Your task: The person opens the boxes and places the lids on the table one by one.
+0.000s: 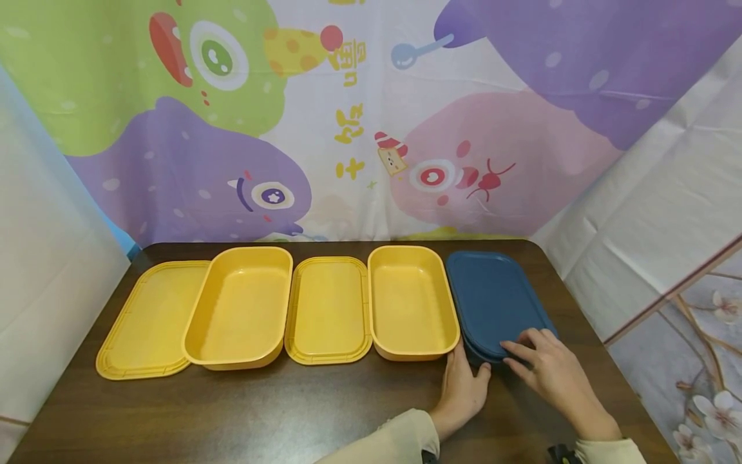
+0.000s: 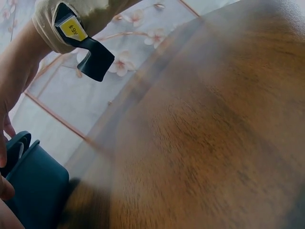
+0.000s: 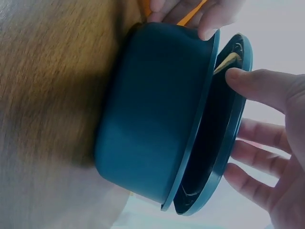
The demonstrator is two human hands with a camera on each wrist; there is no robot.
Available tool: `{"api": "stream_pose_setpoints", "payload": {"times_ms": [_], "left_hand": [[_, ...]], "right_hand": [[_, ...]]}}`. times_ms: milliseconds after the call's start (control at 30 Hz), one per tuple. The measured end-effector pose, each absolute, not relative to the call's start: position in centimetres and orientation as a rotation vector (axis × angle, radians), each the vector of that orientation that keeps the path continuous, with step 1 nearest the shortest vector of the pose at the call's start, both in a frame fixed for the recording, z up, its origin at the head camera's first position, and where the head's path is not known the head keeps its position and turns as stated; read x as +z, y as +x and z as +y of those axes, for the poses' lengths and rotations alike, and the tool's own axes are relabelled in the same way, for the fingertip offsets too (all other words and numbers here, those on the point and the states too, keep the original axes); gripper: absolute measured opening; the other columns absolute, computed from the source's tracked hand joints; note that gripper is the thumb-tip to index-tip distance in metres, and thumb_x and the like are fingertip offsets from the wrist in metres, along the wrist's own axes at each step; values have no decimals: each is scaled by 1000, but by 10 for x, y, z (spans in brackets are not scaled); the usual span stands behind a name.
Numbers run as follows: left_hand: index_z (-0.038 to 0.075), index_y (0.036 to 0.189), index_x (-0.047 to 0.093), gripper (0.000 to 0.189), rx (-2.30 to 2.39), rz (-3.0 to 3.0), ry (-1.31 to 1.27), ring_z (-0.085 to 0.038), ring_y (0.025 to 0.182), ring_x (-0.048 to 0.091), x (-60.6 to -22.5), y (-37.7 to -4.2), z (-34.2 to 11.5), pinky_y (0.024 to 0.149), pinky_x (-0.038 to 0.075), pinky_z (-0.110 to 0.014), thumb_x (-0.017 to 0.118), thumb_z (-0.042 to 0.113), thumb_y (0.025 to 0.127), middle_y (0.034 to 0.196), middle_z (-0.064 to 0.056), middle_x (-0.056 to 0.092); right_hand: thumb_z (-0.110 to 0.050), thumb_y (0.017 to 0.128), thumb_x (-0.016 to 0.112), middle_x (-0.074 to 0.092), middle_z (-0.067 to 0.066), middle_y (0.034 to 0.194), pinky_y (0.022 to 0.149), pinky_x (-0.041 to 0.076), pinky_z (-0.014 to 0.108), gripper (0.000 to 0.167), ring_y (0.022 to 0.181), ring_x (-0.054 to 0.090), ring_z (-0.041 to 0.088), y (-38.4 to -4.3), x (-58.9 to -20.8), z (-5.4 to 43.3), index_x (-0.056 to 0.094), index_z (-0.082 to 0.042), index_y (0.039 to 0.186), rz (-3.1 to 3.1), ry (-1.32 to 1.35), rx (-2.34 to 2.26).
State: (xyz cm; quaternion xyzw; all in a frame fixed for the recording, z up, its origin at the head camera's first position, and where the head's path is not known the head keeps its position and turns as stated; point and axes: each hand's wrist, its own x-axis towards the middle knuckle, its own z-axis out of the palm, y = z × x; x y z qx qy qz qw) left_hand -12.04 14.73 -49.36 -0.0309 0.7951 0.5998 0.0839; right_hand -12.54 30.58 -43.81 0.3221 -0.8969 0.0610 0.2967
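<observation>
At the right end of the table is a dark blue food box (image 3: 147, 109) with its matching lid (image 1: 493, 296) over it. My right hand (image 1: 553, 370) pinches the near edge of the lid, thumb beneath and fingers on top. A gap shows between lid and rim in the right wrist view, where a small pale yellow shape (image 3: 228, 62) is visible inside. My left hand (image 1: 462, 386) holds the near left corner of the blue box, thumb at its front and fingers along its side, partly hidden beside the smaller yellow box (image 1: 414, 303).
Left of the smaller yellow box lie a yellow lid (image 1: 329, 309), a larger yellow box (image 1: 240, 309) and another yellow lid (image 1: 153, 322), partly covered by that box. The wooden table (image 1: 255, 412) meets a printed cloth (image 1: 342, 212) at the back.
</observation>
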Motion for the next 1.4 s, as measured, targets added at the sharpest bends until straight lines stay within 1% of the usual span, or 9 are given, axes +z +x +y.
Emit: {"api": "stream_pose_setpoints", "payload": {"times_ms": [167,333,467,633,767,967,1133,1400], "left_hand": [[10,154,25,75,1789,2381,-94,-33,138,41,-492,-119,149,110,38,-49,65,24,91,157,-16,31],[11,155,24,76,1787,2374,-94,-32,140,39,-493,-119,148,110,37,-49,64,25,92,158,-15,29],[11,155,24,76,1776,2389,-91,-31,140,39,-493,-119,148,111,37,-48,64,25,92,158,-14,29],[11,154,25,76,1772,2397,-92,-30,139,40,-493,-119,149,111,37,-47,65,25,92,157,-14,31],[10,153,27,75,1784,2404,-94,-29,137,42,-494,-119,149,111,37,-46,66,24,91,156,-14,33],[9,152,29,74,1781,2401,-104,-29,135,45,-493,-119,150,111,38,-46,67,24,90,154,-14,36],[10,152,29,74,1784,2409,-104,-29,135,45,-493,-119,151,110,39,-46,67,24,90,154,-13,36],[11,153,26,75,1790,2412,-103,-30,135,45,-493,-119,150,109,39,-47,66,23,91,156,-13,34]], "right_hand": [[-55,102,25,60,2,80,50,43,27,69,67,51,16,-124,-437,306,79,-13,93,-2375,842,119],[-53,102,27,61,3,81,45,42,26,66,68,54,17,-123,-434,305,78,-11,93,-2362,823,118],[-49,103,32,63,4,81,40,40,25,61,68,56,18,-123,-433,305,76,-9,91,-2326,806,123],[-43,102,34,65,5,82,37,38,26,56,66,58,21,-124,-432,306,74,-6,90,-2284,782,119],[-36,99,36,67,7,81,37,41,30,50,66,60,23,-124,-431,307,73,-4,90,-2258,755,108],[-26,87,40,67,9,80,39,44,37,38,66,61,26,-124,-430,310,70,-3,90,-2240,716,147],[-24,84,42,66,10,78,41,45,38,35,65,60,27,-125,-428,311,69,-1,89,-2225,691,190],[-19,79,47,65,11,77,47,46,41,33,66,60,28,-125,-422,313,68,2,93,-2216,649,269]]}}
